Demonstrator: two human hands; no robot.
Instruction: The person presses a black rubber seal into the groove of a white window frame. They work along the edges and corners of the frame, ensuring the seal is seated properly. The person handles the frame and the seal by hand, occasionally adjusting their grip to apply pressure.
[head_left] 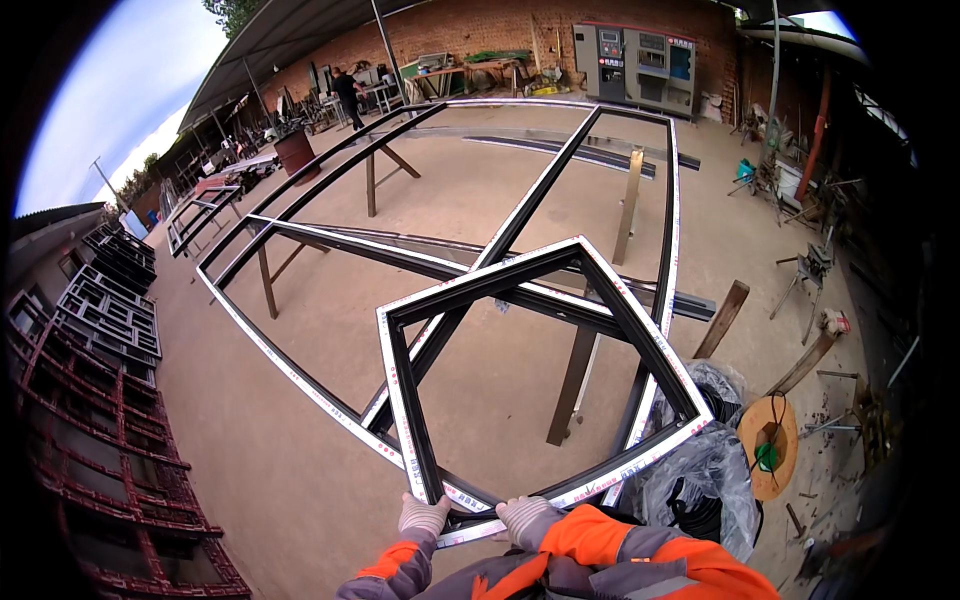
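A smaller rectangular window frame (397,405), black inside with white printed film on its face, lies tilted over a larger window frame (300,377) of the same make. My left hand (425,514), in a striped knit glove, is closed round the smaller frame near its lower left corner. A short way to the right, my right hand (527,517) grips the near bar of that frame, its fingers curled over the edge. Part of the fingers of both hands is hidden by the gloves and the bar. The large frame, divided by crossing bars, rests on metal trestles (571,385).
Plastic-wrapped black coils (700,500) and a round tan disc (768,445) lie close on my right. Red-brown frames (120,450) lean along the left. A grey cabinet (640,65) stands at the back wall. A person (347,95) stands far off, beyond the large frame.
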